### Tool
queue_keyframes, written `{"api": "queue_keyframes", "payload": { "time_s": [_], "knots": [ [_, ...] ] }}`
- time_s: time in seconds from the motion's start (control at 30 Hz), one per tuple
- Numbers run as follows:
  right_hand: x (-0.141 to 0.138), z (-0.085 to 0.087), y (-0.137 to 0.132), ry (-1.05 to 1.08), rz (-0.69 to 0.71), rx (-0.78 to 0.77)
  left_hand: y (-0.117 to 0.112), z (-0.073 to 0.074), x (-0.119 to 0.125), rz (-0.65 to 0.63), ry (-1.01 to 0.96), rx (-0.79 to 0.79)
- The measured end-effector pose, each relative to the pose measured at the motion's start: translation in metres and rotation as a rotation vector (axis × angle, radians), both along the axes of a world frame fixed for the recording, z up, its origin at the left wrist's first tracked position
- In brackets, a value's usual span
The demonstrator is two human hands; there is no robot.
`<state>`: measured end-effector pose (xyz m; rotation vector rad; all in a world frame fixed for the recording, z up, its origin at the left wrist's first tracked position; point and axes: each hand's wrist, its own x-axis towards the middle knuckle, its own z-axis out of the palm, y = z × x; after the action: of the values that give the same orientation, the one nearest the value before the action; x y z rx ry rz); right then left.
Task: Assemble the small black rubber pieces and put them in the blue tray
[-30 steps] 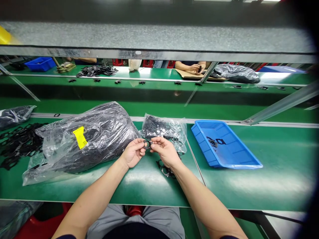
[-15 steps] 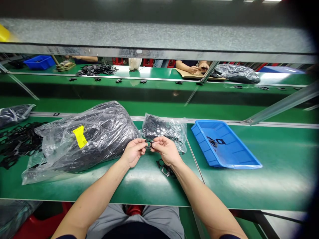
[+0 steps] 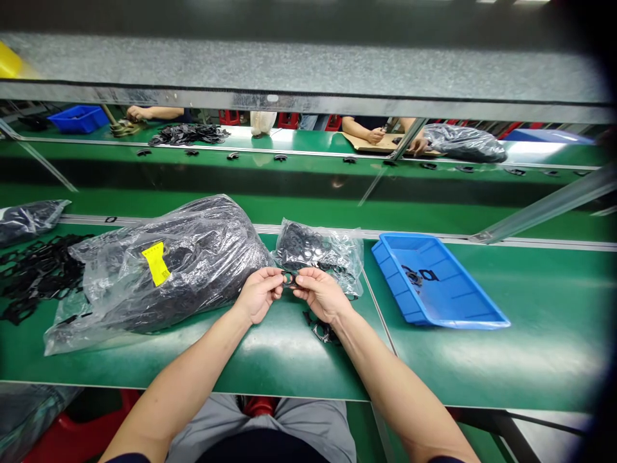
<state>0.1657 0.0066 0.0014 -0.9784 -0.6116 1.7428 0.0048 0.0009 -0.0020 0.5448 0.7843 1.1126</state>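
Between my two hands is a small black ring-shaped plastic part (image 3: pixel 289 278), held just above the green table. My left hand (image 3: pixel 259 294) pinches its left side with thumb and fingers. On the other side, my right hand (image 3: pixel 322 294) grips it the same way. Several loose black parts (image 3: pixel 322 329) lie on the table below my right wrist, partly hidden by it. Behind my hands rests a small clear bag of black parts (image 3: pixel 321 247). A large clear bag full of black parts (image 3: pixel 193 270), with a yellow label (image 3: pixel 157 263), lies to the left of my left hand.
A blue tray (image 3: pixel 463 308) with a few black parts inside stands at right. A pile of black parts (image 3: pixel 38 270) lies far left. Beyond, parts line a second green bench (image 3: pixel 289 143), where two other people's hands work. A metal beam (image 3: pixel 308 103) crosses above.
My hands stay almost in place on the black part, which shows slightly more of its ring. Across the bench, another person's hand has moved right and a hand at left has come into view.
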Motion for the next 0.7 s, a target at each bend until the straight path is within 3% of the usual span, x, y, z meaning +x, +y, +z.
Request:
{"api": "queue_keyframes", "payload": {
  "time_s": [0.33, 0.7],
  "knots": [
    [0.0008, 0.0001, 0.0006, 0.014, 0.035, -0.012, 0.0005, -0.0004, -0.0002, 0.009, 0.017, 0.012],
    [0.0001, 0.0033, 0.0004, 0.080, 0.097, 0.078, 0.0003, -0.0024, 0.0003, -0.018, 0.029, 0.015]
  ]
}}
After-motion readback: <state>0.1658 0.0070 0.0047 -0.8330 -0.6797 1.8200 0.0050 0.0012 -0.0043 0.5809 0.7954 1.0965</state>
